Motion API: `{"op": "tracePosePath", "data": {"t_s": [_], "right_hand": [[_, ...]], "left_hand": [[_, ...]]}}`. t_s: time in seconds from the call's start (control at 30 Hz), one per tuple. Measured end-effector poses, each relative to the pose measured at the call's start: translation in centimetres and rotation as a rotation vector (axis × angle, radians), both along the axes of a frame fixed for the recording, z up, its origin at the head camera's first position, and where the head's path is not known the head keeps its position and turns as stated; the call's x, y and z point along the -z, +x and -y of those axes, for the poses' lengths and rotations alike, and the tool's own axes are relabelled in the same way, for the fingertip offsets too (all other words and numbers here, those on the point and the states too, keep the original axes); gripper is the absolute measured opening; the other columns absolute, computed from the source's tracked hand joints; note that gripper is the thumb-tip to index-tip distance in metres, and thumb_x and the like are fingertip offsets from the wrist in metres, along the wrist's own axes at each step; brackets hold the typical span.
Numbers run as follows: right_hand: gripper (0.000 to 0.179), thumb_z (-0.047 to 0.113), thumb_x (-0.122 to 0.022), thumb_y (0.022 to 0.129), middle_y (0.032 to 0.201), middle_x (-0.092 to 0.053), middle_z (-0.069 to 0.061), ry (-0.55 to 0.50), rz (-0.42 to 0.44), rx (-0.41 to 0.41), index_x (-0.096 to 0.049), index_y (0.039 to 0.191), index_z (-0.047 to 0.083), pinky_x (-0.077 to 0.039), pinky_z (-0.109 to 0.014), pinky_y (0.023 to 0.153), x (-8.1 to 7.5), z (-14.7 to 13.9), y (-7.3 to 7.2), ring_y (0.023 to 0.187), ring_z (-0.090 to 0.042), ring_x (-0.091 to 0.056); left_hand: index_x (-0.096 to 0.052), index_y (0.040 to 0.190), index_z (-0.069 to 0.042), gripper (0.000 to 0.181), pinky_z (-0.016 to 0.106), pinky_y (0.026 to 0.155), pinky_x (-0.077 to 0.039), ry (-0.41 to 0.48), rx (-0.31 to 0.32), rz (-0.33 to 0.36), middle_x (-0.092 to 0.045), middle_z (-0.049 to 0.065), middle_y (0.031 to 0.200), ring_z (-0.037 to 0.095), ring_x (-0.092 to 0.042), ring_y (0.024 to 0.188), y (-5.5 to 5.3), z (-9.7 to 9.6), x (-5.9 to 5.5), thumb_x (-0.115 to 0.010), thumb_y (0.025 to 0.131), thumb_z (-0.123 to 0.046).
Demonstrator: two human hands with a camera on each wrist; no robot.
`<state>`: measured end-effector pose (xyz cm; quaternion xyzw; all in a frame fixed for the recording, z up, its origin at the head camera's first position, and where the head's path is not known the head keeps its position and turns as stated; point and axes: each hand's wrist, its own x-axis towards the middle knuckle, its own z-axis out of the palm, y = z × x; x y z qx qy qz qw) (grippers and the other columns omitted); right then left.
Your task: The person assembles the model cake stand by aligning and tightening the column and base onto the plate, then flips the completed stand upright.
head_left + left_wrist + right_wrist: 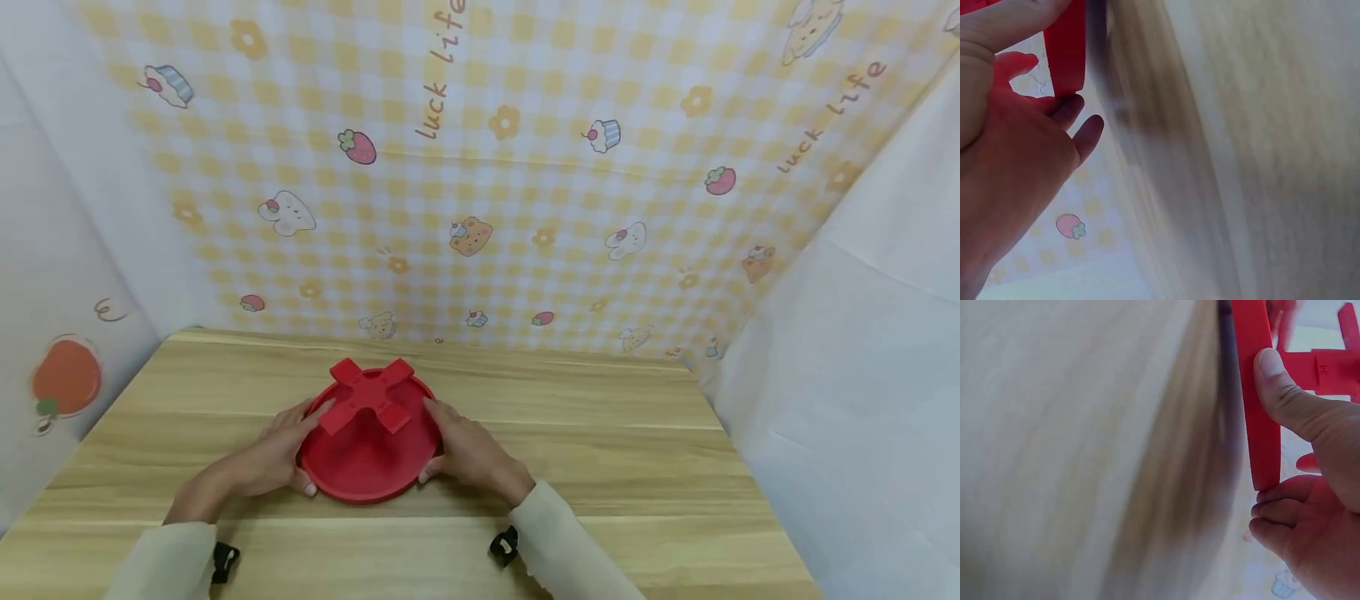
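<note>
A shallow round red dish (pixel 360 471) is at the left middle of the table, with a red cross-shaped piece (pixel 367 390) over its far half. The cross has four arms with bent ends. My left hand (pixel 273 454) grips the dish's left edge, its thumb at the near side. On the opposite edge, my right hand (pixel 472 446) holds it the same way. In the right wrist view, the thumb presses the red rim (pixel 1260 425) while fingertips touch its lower end. Fingertips also meet the rim (pixel 1066 56) in the left wrist view. The dish's underside is hidden.
The wooden table (pixel 600 450) runs up to a yellow checked cloth (pixel 525 250) at the back. White cloth (pixel 862 375) hangs at the right, and more hangs at the left. A black strap (pixel 504 546) shows by the right wrist.
</note>
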<state>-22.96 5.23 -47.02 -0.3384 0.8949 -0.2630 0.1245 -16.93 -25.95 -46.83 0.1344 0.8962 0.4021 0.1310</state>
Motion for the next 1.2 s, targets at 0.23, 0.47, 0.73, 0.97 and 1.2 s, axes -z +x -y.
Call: {"op": "tracePosePath", "data": {"t_s": [0.23,0.47,0.73,0.97,1.2], "right_hand": [[0.103,0.036,-0.085,0.074,0.14,-0.055,0.001,-0.112,0.039,-0.017,-0.027,0.156,0.018,-0.049,-0.028,0.102,-0.2,-2.3,-0.8,0.113,-0.009,-0.057],[0.103,0.028,-0.087,0.075,0.148,-0.051,0.0,-0.213,0.075,0.018,-0.026,0.157,0.019,-0.044,-0.039,0.11,-0.6,-4.6,-1.0,0.132,-0.016,-0.051],[0.104,0.017,-0.088,0.073,0.156,-0.041,-0.006,-0.339,0.119,0.022,-0.025,0.156,0.008,-0.039,-0.04,0.113,-1.2,-6.2,-0.8,0.145,-0.023,-0.038],[0.109,0.013,-0.086,0.073,0.159,-0.032,-0.017,-0.432,0.185,0.062,-0.017,0.155,-0.004,-0.042,-0.042,0.108,-1.2,-6.7,-0.8,0.145,-0.032,-0.036],[0.098,0.014,-0.084,0.075,0.156,-0.038,-0.018,-0.534,0.301,0.117,-0.027,0.153,-0.002,-0.042,-0.044,0.108,-1.3,-6.8,-0.7,0.143,-0.033,-0.039]], "left_hand": [[-0.011,0.161,-0.015,0.117,0.041,0.093,-0.055,0.123,0.018,0.048,0.001,0.03,0.159,0.054,-0.018,0.139,-0.7,-1.5,-0.3,-0.088,0.072,-0.01],[-0.006,0.161,-0.015,0.121,0.036,0.092,-0.056,0.135,0.034,0.002,0.0,0.024,0.161,0.05,-0.024,0.139,-1.5,-3.2,-1.5,-0.087,0.072,-0.007],[-0.004,0.161,-0.017,0.128,0.048,0.104,-0.046,0.131,0.044,-0.075,-0.008,0.019,0.163,0.043,-0.021,0.144,-1.6,-4.5,-2.3,-0.091,0.068,-0.014],[0.011,0.159,-0.026,0.14,0.048,0.114,-0.031,0.193,0.04,-0.124,-0.011,0.013,0.166,0.039,-0.017,0.15,-1.6,-4.3,-2.6,-0.092,0.065,-0.017],[0.014,0.158,-0.029,0.135,0.059,0.111,-0.034,0.22,-0.009,-0.082,-0.02,0.024,0.161,0.048,-0.023,0.146,-1.2,-3.8,-3.0,-0.09,0.071,-0.03]]}}
